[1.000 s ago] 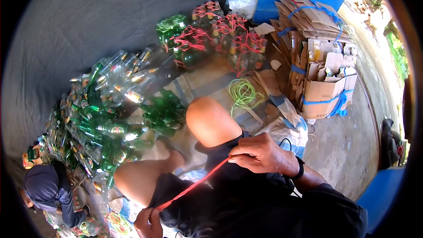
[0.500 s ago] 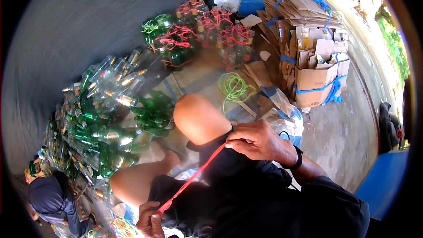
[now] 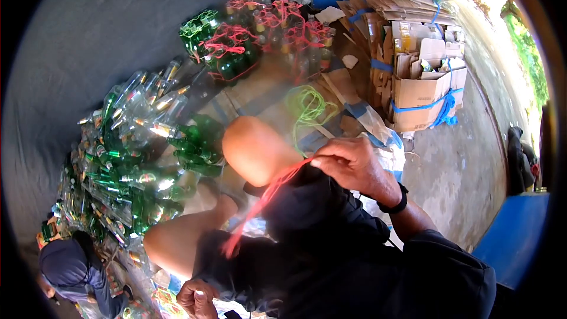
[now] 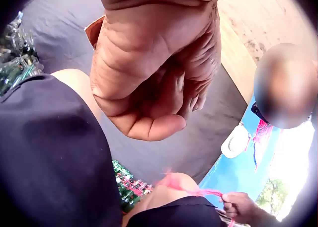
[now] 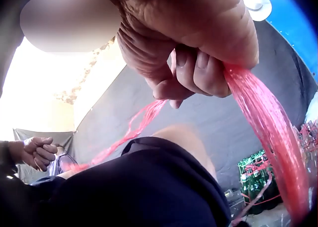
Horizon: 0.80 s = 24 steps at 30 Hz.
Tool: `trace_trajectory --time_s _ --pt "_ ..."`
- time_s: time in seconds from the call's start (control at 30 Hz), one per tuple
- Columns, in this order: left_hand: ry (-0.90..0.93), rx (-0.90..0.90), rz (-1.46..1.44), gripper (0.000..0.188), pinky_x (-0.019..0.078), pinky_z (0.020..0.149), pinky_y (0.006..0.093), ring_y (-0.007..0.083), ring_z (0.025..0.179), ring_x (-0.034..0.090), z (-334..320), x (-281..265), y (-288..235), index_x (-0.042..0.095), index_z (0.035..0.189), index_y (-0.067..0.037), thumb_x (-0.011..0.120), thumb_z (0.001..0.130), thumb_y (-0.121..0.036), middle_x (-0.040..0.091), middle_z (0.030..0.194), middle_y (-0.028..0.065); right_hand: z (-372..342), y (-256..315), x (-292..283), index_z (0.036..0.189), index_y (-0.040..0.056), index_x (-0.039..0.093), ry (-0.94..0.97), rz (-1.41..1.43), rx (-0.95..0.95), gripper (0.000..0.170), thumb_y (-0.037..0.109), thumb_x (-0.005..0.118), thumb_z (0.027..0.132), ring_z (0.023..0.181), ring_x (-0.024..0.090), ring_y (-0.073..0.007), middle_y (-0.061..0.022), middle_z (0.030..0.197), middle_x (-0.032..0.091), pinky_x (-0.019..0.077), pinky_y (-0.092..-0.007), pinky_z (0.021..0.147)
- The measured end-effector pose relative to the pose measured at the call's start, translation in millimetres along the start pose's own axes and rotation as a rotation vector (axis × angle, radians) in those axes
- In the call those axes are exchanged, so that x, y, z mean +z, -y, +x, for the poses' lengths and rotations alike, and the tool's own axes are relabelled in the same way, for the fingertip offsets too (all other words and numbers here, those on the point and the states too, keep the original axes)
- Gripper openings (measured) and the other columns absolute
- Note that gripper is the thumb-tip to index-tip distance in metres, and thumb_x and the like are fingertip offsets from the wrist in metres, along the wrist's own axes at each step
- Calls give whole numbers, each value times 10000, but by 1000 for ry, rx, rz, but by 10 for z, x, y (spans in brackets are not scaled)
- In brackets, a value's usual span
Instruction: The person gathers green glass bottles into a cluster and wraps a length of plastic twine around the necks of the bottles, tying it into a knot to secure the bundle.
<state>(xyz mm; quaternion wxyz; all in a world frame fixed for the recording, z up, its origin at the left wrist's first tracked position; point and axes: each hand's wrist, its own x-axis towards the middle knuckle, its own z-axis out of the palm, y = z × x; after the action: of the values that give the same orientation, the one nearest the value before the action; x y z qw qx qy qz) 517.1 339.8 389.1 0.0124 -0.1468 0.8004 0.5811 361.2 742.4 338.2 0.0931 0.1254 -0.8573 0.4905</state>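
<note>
My right hand (image 3: 351,168) pinches red plastic twine (image 3: 266,198) over my thigh, beside the bent knee. From that grip the strands trail toward my lap, their far end blurred. In the right wrist view, a broad pink-red length of the twine (image 5: 271,137) hangs down past the fingers, and a thinner length runs back toward the lap. My left hand (image 3: 198,298), low over the lap, is apart from the twine. Its fingers (image 4: 149,127) are loosely curled with nothing seen between them.
Loose glass bottles (image 3: 130,171) lie heaped at the left. Bottles tied with red twine (image 3: 233,44) stand farther back, near a coil of green twine (image 3: 310,106). Tied cardboard (image 3: 419,94) stands at the right. Another person (image 3: 74,269) is low at the left.
My left hand has let go of the red twine, which was stretched between both hands; its loose end now swings near the lap. My right hand keeps its hold. The head view has shifted slightly.
</note>
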Motion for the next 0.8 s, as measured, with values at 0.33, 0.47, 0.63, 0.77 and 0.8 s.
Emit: trace_trajectory --time_s 0.33,0.47,0.63,0.77,0.8 --pt "-341 50 29 435 394 541 264 76 538 357 191 -6 438 377 693 -102 569 1069 -205 345 591 -39 -29 -188 -200 952 -23 719 -314 104 168 108 82 702 968 630 477 -40 19 722 599 384 -229 566" --pt "-451 93 -25 415 348 505 257 61 512 308 214 -129 543 399 683 -118 546 1069 -166 342 575 -46 16 -215 -350 968 3 719 -370 40 226 152 145 680 1006 642 449 -40 33 731 547 339 -222 569" --pt "-794 485 560 395 298 550 261 64 561 280 198 -725 789 369 727 -119 528 1082 -188 284 639 -40 28 -348 -409 997 20 733 -467 67 250 190 195 665 1027 652 395 -29 56 710 489 278 -219 570" --pt "-997 211 -157 393 290 635 293 109 626 210 144 -1138 526 332 765 -132 520 1096 -232 219 704 -27 43 -433 -379 1029 57 743 -493 107 270 201 247 678 1016 623 336 -8 93 715 452 208 -217 546" --pt "-1062 211 -179 415 297 638 292 114 629 191 142 -1255 489 302 756 -140 510 1102 -238 201 703 -26 50 -427 -372 1034 60 743 -487 117 267 200 248 677 1017 634 341 -7 96 721 454 208 -215 551"
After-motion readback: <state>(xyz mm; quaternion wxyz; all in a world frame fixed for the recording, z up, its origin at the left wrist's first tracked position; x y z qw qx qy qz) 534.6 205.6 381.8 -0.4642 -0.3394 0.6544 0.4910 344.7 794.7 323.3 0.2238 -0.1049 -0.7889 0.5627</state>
